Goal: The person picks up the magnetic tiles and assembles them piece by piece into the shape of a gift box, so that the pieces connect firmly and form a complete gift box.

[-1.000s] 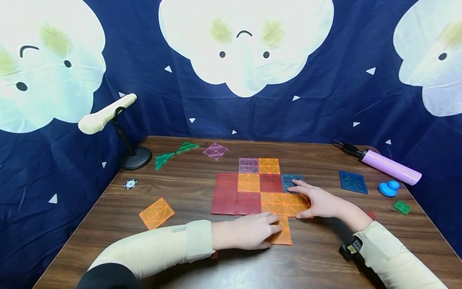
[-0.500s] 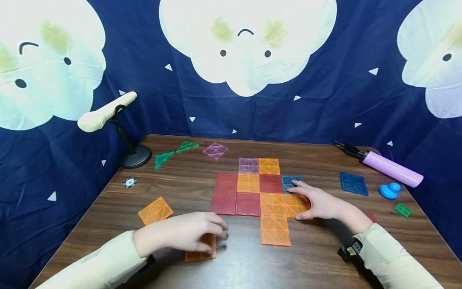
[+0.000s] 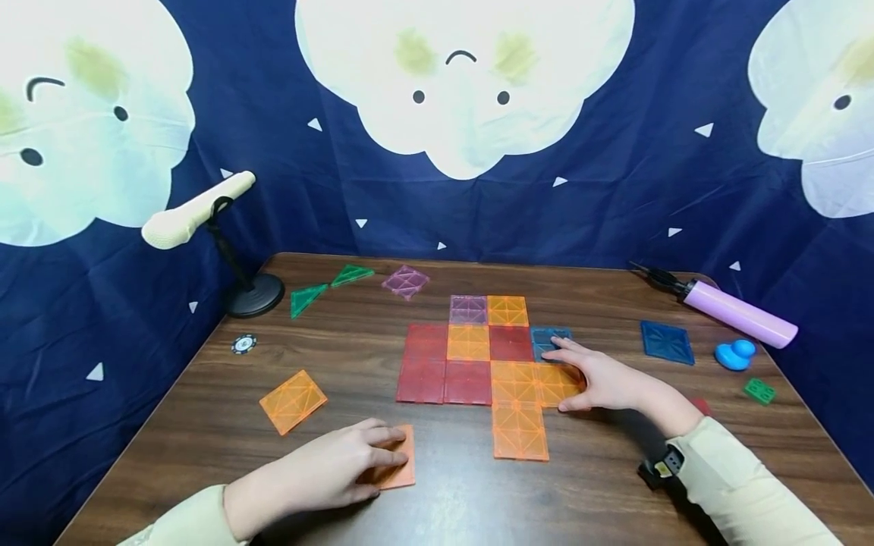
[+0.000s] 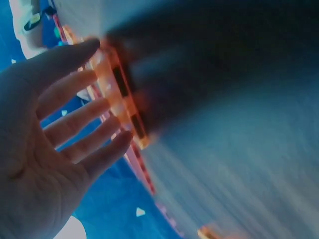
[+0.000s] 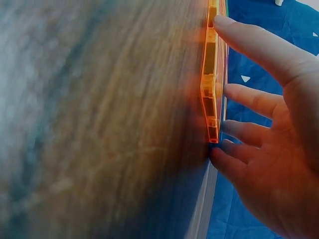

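- Right now my left hand [image 3: 328, 470] lies flat on a loose orange tile [image 3: 396, 466] near the front edge of the table [image 3: 205, 425]; fingers straight, pressing, not curled round it. Left wrist view shows fingertips [image 4: 107, 107] along the tile's edge.
- Right hand [image 3: 601, 379] rests open on the tile mat [image 3: 478, 356], palm over the orange sq at its right end, fingertips touching the small blue sq. Relaxed, nothing gripped.
- Loose tile sits well left of the mat's bottom orange sq [image 3: 520, 432], apart from it.
- My call on doing it well: keep the tile flat, slide w/ even pressure, line up edge to edge before contact, and keep the right hand pinning the mat so it doesn't skid.
- Surface: dark wood-grain, smooth.
- Also on it: another orange tile [image 3: 293, 400] at left, green triangles [image 3: 310, 297], pink tile [image 3: 406, 281], blue tile [image 3: 665, 341], poker chip [image 3: 243, 343], blue duck [image 3: 735, 354], lilac pump [image 3: 737, 312], mic on stand [image 3: 198, 212].
- Behind: navy cloth w/ white cloud faces [image 3: 464, 83].
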`<action>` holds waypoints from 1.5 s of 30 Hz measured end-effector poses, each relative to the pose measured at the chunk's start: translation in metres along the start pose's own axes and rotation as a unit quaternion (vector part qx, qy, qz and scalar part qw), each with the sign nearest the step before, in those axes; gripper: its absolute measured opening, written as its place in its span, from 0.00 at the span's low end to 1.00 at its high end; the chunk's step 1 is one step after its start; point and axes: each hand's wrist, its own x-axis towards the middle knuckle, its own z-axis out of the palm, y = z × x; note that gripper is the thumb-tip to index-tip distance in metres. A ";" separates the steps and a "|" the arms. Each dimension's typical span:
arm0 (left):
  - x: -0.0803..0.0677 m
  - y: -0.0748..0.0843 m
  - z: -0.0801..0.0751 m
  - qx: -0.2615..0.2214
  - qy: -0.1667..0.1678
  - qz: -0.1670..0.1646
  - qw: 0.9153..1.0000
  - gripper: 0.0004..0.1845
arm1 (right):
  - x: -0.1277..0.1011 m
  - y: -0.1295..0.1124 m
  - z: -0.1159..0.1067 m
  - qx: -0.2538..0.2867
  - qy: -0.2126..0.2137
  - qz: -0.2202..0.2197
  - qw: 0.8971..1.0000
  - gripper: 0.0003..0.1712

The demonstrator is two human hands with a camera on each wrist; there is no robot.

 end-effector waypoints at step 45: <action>0.151 0.018 0.022 0.097 -0.085 -0.092 0.987 0.44 | -0.009 -0.010 -0.001 0.250 0.094 0.154 0.951 0.42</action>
